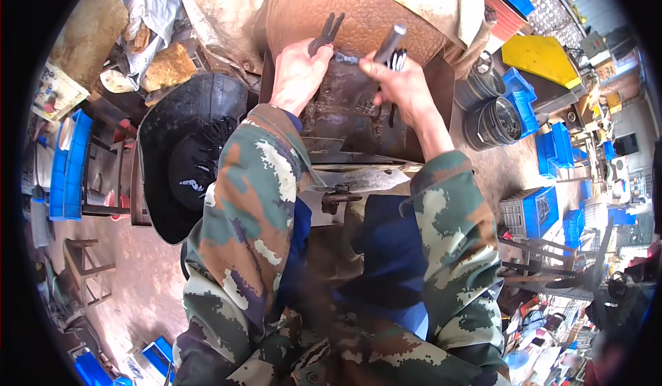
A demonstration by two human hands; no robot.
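My left hand [298,76] is closed around dark pliers [327,33], whose two slim prongs stick out past my fingers, slightly apart. To its right, my right hand [405,86] grips a grey cylindrical metal tool [391,43] with a pale end pointing up and away. Thin dark pieces show by its fingers, too smeared to name. Both hands are above a worn dark metal work surface [341,96]. Small greyish bits [347,58] lie at its far side, between the hands.
A brown dimpled sheet [310,3] rises behind the work surface. A large black basin [196,151] stands at left, with a blue bin [70,165] beyond. Dark buckets [493,120], blue crates [531,210] and a fan [593,272] stand at right.
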